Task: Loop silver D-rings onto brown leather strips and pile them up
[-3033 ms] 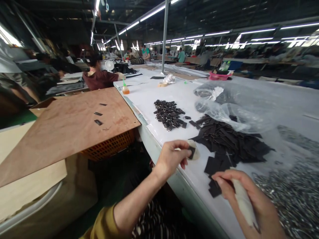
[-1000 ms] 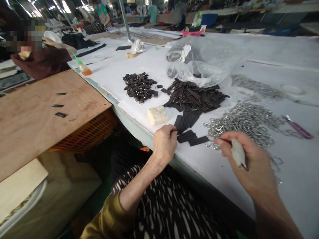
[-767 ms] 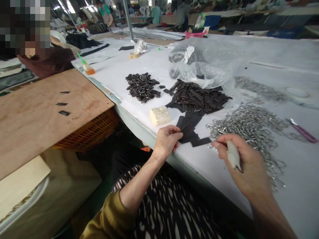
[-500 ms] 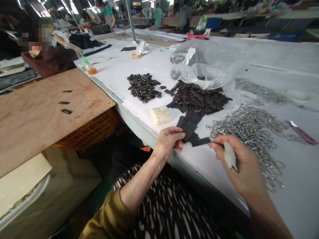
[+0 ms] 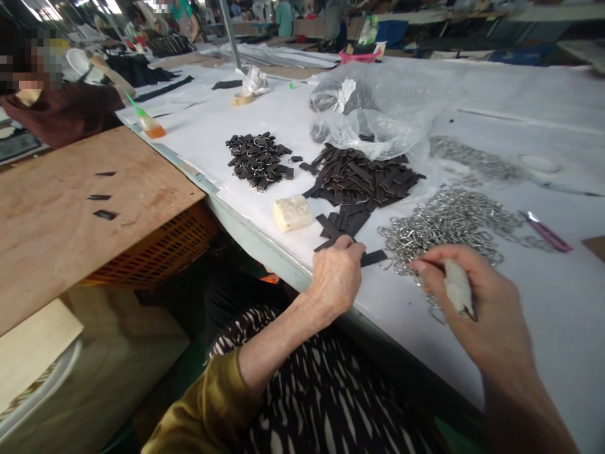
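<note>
My left hand (image 5: 336,274) is at the table's front edge with its fingers curled down. A dark flat strip (image 5: 374,257) sticks out to the right of its fingertips, which seem to pinch it. Just beyond lie loose dark strips (image 5: 352,221) and a larger heap of strips (image 5: 366,180). My right hand (image 5: 486,309) is closed around a tool with a white wrapped handle (image 5: 457,287), a dark point showing at its lower end. Its thumb and forefinger are together beside a pile of silver metal rings (image 5: 444,227); whether they pinch a ring is hidden.
A cream block (image 5: 292,213) lies left of the strips, and behind it a pile of strips folded on rings (image 5: 258,161). Clear plastic bags (image 5: 382,120) cover the back. Purple-handled snippers (image 5: 548,233) lie right. A co-worker (image 5: 61,107) sits at far left beside an oil bottle (image 5: 151,126).
The view has shifted slightly. My left hand has moved right and turned its back up, over the strip's near end. My right hand has left the strip's tip and moved right, to the rings.
</note>
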A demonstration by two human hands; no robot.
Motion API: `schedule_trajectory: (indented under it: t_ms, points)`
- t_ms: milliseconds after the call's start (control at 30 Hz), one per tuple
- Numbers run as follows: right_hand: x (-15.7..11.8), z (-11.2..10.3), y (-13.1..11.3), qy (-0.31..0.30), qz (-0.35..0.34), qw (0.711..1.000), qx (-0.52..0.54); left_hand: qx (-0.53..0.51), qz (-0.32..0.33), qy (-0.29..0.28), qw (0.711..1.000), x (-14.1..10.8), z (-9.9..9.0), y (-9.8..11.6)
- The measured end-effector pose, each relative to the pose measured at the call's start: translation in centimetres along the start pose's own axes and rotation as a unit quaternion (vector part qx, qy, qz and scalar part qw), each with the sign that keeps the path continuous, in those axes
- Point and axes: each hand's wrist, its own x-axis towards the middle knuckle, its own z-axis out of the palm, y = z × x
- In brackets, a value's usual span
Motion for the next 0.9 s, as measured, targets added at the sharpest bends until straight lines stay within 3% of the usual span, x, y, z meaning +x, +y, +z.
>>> schedule_trajectory:
  t_ms: [100, 300, 467, 600, 767, 900]
  points:
    - [-0.1, 0.1, 0.8, -0.019, -0.006, 1.0, -0.011, 0.064, 0.051, -0.045, 0.996, 0.5, 0.8, 0.5]
    - [0.1, 1.1, 2.1, -0.106, -0.049, 0.984, -0.134, 0.113, 0.03, -0.102, 0.988, 1.6, 1.3, 1.6]
    - [0.2, 1.8, 2.4, -0.122, -0.106, 0.948, -0.273, 0.085, 0.017, -0.104, 0.991, 1.9, 1.2, 2.0]
    - [0.2, 2.2, 2.2, -0.136, -0.123, 0.927, -0.326, 0.06, 0.019, -0.086, 0.994, 1.4, 1.2, 1.8]
    - [0.2, 1.9, 2.4, -0.125, -0.105, 0.949, -0.268, -0.006, -0.014, -0.065, 0.998, 0.6, 0.0, 1.2]
    - [0.0, 1.1, 2.6, -0.075, -0.055, 0.98, -0.174, -0.175, -0.06, 0.001, 0.983, -0.4, -1.1, 0.4]
